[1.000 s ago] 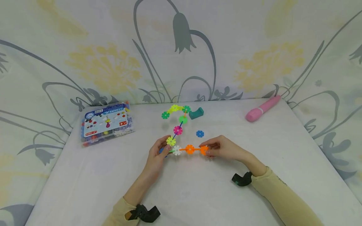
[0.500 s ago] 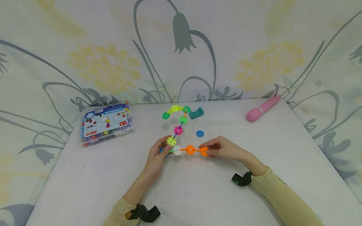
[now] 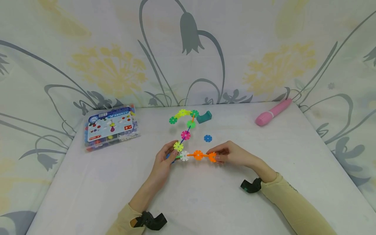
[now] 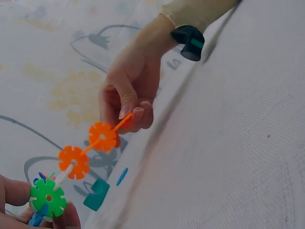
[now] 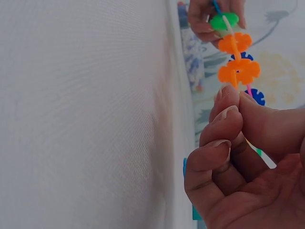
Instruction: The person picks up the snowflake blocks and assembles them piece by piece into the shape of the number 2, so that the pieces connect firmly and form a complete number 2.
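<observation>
A bent chain of colourful notched plastic discs, snowflake building pieces, is held up above the table. At its bend, my left hand grips the chain by a blue disc, mostly hidden, beside a yellow and a white one. My right hand pinches the orange disc at the chain's right end between thumb and fingertips. Seen from the left wrist, a green disc sits between the left fingers. In the right wrist view, thumb and index fingertip meet at the end of the orange pieces.
A loose blue disc lies beyond the right hand. Behind the chain is a teal curved block. A clear box of pieces with a printed lid stands far left, and a pink rod-shaped object lies far right.
The upper part of the chain and its orange end have shifted very slightly right. Both hands keep their hold almost without moving.
</observation>
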Tool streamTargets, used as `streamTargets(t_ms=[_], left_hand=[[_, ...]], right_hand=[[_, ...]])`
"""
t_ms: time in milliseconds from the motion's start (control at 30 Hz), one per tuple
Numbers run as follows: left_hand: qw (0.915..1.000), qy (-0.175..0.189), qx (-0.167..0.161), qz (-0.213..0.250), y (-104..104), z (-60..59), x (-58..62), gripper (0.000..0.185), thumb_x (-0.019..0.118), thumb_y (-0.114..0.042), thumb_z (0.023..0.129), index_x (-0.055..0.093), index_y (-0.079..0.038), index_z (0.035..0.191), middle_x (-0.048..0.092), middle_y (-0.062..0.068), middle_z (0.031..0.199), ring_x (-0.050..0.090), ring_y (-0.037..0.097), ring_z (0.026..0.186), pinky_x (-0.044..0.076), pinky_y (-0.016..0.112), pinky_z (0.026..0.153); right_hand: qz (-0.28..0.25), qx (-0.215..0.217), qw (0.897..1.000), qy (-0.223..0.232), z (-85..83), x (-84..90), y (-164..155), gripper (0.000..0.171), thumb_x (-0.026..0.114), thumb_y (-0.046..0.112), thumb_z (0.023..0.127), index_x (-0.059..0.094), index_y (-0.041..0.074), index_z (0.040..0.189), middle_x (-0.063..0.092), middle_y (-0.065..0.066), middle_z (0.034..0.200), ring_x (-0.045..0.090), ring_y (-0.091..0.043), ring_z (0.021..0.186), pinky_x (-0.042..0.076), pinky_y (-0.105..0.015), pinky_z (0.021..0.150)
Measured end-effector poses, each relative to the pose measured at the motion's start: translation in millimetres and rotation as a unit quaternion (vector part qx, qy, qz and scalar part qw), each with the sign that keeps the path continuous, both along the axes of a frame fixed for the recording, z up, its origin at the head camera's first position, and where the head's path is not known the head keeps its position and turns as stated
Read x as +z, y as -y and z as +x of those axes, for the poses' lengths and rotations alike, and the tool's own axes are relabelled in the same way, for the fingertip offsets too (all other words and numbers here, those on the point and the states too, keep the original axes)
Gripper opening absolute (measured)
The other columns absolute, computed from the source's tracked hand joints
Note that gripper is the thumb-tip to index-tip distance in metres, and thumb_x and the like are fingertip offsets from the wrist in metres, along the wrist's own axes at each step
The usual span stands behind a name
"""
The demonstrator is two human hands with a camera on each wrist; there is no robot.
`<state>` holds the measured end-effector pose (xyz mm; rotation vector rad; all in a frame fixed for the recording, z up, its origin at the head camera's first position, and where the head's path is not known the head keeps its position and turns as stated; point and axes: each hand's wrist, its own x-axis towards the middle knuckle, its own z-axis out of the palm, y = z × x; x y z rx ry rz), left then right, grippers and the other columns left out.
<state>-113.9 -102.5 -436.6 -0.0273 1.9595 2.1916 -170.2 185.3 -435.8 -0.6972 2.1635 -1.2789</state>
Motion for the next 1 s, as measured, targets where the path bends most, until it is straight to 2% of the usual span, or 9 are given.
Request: streamTargets(t_ms=[167,400,633,800,867,1000], left_hand=[[1.0,0.0,0.0,-0.001,-0.4,-0.3,-0.4,0.043,0.043,-0.003,0.105,0.042,-0.001,0.148,0.045,0.014,0.134,0.041,0.021,0.118,0.046,0.012,0.09],[0.9999,-0.007,-0.009,-0.01,-2.9,0.1,-3.3,0.043,0.044,-0.004,0.105,0.042,-0.001,0.148,0.046,0.015,0.133,0.041,0.022,0.118,0.046,0.013,0.091],[0.9977,-0.035,-0.019,-0.056,-6.3,2.4,-7.8,0.042,0.047,-0.006,0.105,0.044,-0.002,0.146,0.05,0.016,0.131,0.044,0.024,0.117,0.046,0.013,0.089],[0.9977,-0.03,-0.022,-0.056,-6.9,3.7,-8.4,0.042,0.046,-0.006,0.105,0.045,-0.002,0.146,0.05,0.016,0.133,0.045,0.024,0.118,0.048,0.016,0.092],[0.9979,-0.027,-0.018,-0.056,-6.3,3.7,-7.9,0.041,0.046,-0.006,0.105,0.045,-0.002,0.146,0.05,0.016,0.131,0.045,0.024,0.118,0.048,0.015,0.092],[0.9979,-0.029,-0.012,-0.056,-4.8,3.4,-6.8,0.041,0.046,-0.005,0.105,0.046,-0.001,0.145,0.051,0.017,0.129,0.045,0.024,0.118,0.047,0.012,0.089]], right_hand=[[-0.007,-0.001,1.0,0.005,-0.9,0.3,-1.1,0.03,0.062,0.003,0.095,0.07,0.003,0.123,0.072,-0.009,0.1,0.062,-0.021,0.072,0.055,-0.028,0.067],[-0.006,0.002,1.0,0.003,0.3,2.0,0.7,0.03,0.061,0.002,0.094,0.07,0.001,0.123,0.071,-0.01,0.091,0.06,-0.018,0.07,0.053,-0.026,0.066],[0.006,-0.017,1.0,-0.002,2.8,2.1,2.3,0.032,0.06,-0.002,0.092,0.071,0.0,0.122,0.073,-0.01,0.102,0.061,-0.015,0.073,0.054,-0.024,0.068],[0.007,-0.01,1.0,-0.014,3.0,2.6,1.9,0.03,0.06,0.0,0.093,0.071,0.001,0.121,0.073,-0.011,0.104,0.062,-0.016,0.074,0.054,-0.025,0.069],[0.006,-0.013,1.0,-0.016,2.6,3.3,1.5,0.029,0.061,0.003,0.094,0.07,0.002,0.122,0.072,-0.009,0.102,0.063,-0.018,0.075,0.055,-0.025,0.069],[0.004,-0.021,1.0,-0.018,1.8,4.3,0.8,0.027,0.063,0.007,0.095,0.069,0.003,0.121,0.064,-0.004,0.085,0.062,-0.021,0.074,0.053,-0.025,0.068]])
